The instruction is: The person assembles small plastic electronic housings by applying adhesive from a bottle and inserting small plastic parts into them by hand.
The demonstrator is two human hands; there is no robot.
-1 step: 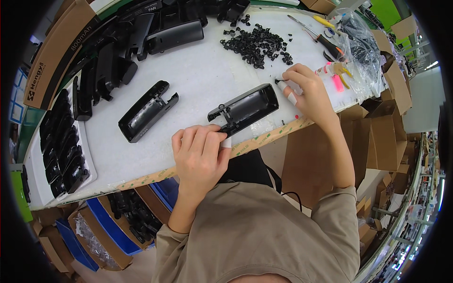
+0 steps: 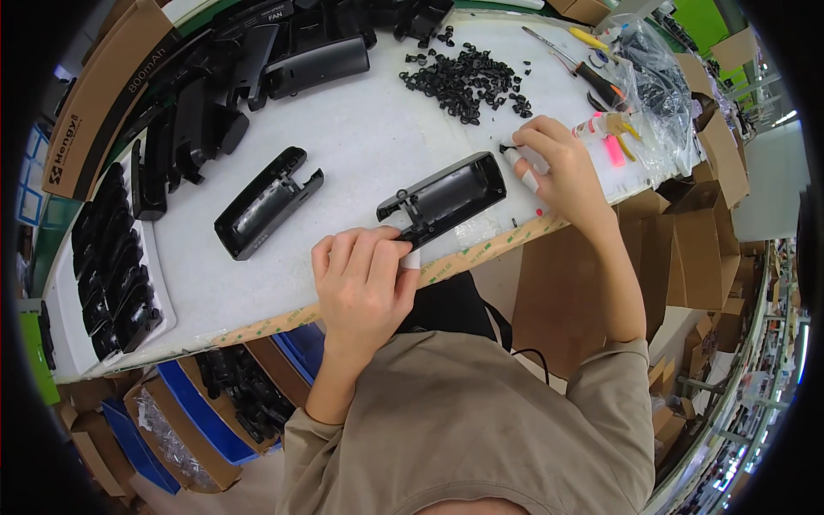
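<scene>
My left hand [image 2: 362, 273] is closed on the near left end of a black plastic housing half [image 2: 457, 199], which lies on the table with its hollow side up. White tape wraps a finger of this hand. To the right of the housing, my right hand [image 2: 556, 170] pinches a small black plastic clip [image 2: 505, 148] between taped fingertips, just above the table. The fingers partly cover the clip. A second black housing half [image 2: 268, 204] lies open side up to the left, apart from both hands. Beyond the housing is a heap of small black clips [image 2: 468, 84].
Black housings [image 2: 322, 67] crowd the back left, beside a cardboard box [image 2: 107, 94]. A white tray [image 2: 167, 296] holds several black parts at left. At right lie a screwdriver [image 2: 601, 84], a bottle [image 2: 592, 129] and a plastic bag [image 2: 657, 77]. Taped table edge [image 2: 463, 260] runs nearest me.
</scene>
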